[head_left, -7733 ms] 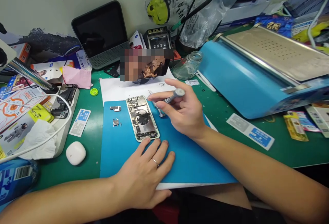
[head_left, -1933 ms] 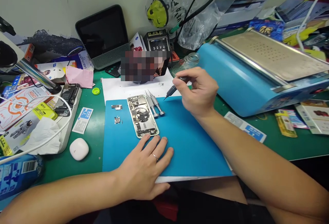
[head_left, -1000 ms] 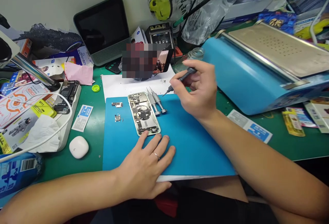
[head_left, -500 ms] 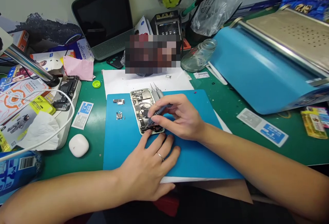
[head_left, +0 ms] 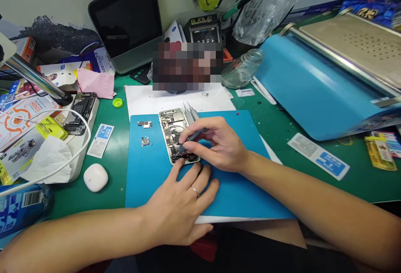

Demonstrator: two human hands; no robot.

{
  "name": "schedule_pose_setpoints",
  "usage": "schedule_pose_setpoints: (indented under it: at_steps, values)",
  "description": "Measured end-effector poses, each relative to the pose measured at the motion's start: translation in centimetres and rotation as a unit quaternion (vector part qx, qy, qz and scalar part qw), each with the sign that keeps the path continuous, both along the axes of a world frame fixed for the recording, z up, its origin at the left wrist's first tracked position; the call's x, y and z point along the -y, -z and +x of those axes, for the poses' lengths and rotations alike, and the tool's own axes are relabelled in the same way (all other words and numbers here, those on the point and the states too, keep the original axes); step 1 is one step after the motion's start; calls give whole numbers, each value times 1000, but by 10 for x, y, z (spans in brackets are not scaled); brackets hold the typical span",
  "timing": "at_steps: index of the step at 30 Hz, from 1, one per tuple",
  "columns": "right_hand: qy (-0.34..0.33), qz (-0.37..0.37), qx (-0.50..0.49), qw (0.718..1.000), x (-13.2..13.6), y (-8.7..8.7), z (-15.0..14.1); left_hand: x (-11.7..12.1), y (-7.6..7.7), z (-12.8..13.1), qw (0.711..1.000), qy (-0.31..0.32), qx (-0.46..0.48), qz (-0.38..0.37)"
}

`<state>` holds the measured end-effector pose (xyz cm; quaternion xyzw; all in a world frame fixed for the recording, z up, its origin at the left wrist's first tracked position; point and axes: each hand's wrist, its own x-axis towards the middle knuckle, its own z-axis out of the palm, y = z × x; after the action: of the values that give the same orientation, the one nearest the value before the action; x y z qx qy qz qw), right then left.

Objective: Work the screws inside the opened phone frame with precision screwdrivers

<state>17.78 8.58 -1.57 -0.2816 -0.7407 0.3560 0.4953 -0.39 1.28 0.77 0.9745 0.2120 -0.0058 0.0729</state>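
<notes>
Slipping could be caused by a tilted push: the screwdriver is pinched by the right fingers, the opened phone beneath them seemingly steadied by spread left fingers.

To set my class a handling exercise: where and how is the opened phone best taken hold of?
The opened phone is probably best gripped by its rim, near the top end, from the left, since it lies flat with inner parts exposed. The right hand holds a screwdriver over it from the right, and the left hand has fingertips at its bottom edge.
</notes>
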Motion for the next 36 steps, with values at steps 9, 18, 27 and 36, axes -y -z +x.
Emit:
schedule_pose_setpoints:
  at_steps: [9, 18, 27, 36]
  values:
    - [0, 7, -14, 1000, 0, 0, 2, 0, 0, 0, 1000, 1, -3, -3]
    - [1, 8, 3, 1000, -1, 1, 1, 1, 2, 0, 1000, -2, 7, 4]
    - [5, 26, 2, 1000, -2, 3, 2, 2, 2, 0, 1000, -1, 16, 6]
    - [10, 24, -6, 1000, -3, 2, 2, 0, 2, 0, 1000, 0, 15, 2]
